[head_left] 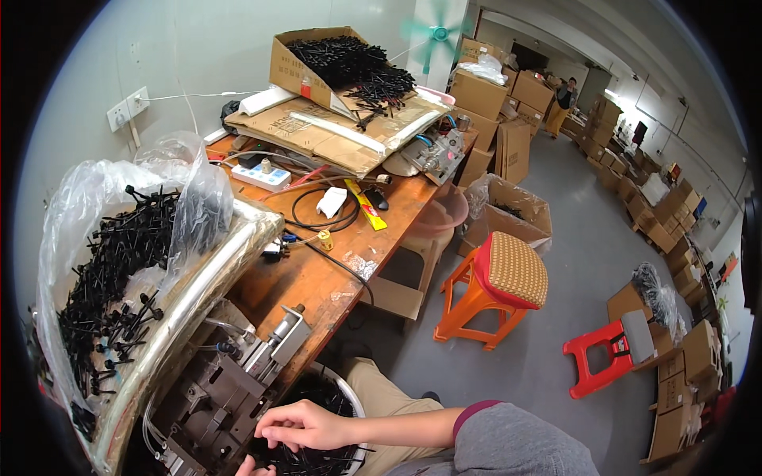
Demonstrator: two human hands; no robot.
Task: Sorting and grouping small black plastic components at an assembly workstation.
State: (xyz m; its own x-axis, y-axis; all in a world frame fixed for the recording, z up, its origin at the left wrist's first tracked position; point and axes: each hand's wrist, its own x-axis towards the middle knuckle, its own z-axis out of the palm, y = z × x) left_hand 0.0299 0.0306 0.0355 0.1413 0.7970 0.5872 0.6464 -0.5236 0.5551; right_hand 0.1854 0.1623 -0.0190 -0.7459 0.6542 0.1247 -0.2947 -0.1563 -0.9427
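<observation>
Sitting at the near end of the desk [309, 270]: one metal fixture [218, 397], dark grey-brown, blocky, with one silver cylinder [274, 341] along its upper side and clear air tubes. Hands, two: the right hand [305, 426], fingers bent, with a narrow gap at the thumb; the left hand [255, 468], cut by the lower edge. Whether either set of fingers holds a piece cannot be told. The fixture lies just left of the right fingers and above the left ones. Black stemmed parts, beyond counting, in three main lots: one white-rimmed tub [348, 389] beneath the right hand, one plastic-lined tray [184, 305] left of the fixture, one cardboard box [295, 73] farther back. Parts: matte black, slim-stemmed, many with wider heads, heaped loosely. Stools, two: one orange [460, 305], one red [583, 369].
</observation>
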